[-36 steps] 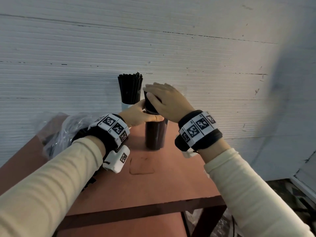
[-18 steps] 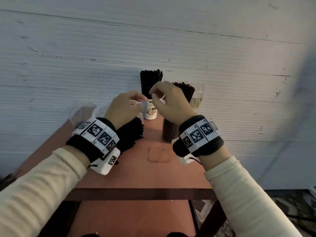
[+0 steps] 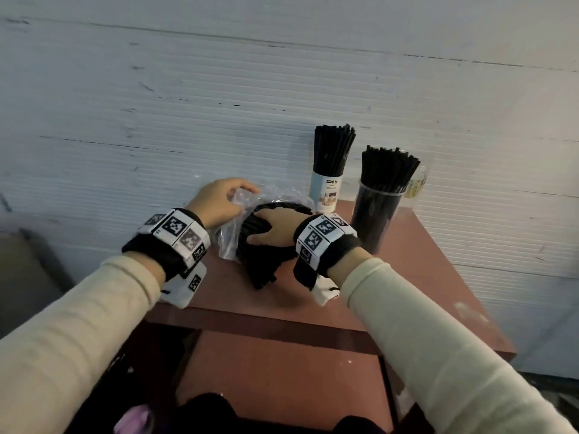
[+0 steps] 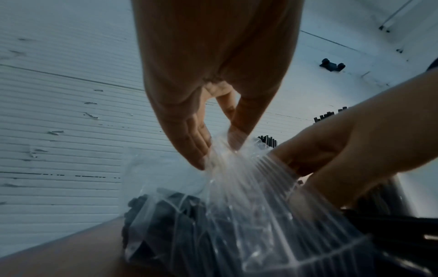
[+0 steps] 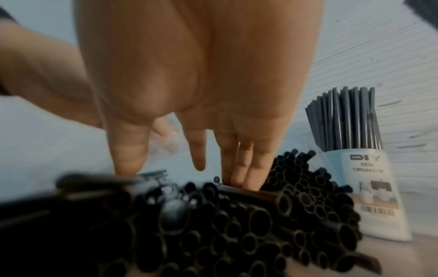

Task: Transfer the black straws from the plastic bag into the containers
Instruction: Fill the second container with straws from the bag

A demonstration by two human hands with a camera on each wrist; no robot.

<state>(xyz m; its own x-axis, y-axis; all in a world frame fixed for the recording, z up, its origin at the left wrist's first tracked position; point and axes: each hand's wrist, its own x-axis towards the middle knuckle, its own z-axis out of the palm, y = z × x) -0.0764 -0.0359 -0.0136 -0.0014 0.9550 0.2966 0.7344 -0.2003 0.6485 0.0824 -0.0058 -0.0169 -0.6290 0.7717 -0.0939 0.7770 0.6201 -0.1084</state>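
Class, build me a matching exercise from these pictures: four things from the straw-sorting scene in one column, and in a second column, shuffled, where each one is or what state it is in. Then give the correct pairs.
Things
1. white DIY container
2. clear container
3. plastic bag
4. right hand

States
A. pinched and pulled up by the left hand
B. resting on the loose bundle of black straws
C. standing by the wall, labelled, straws upright in it
D. see-through, rightmost, packed with straws

Pairs: 1-C, 2-D, 3-A, 4-B
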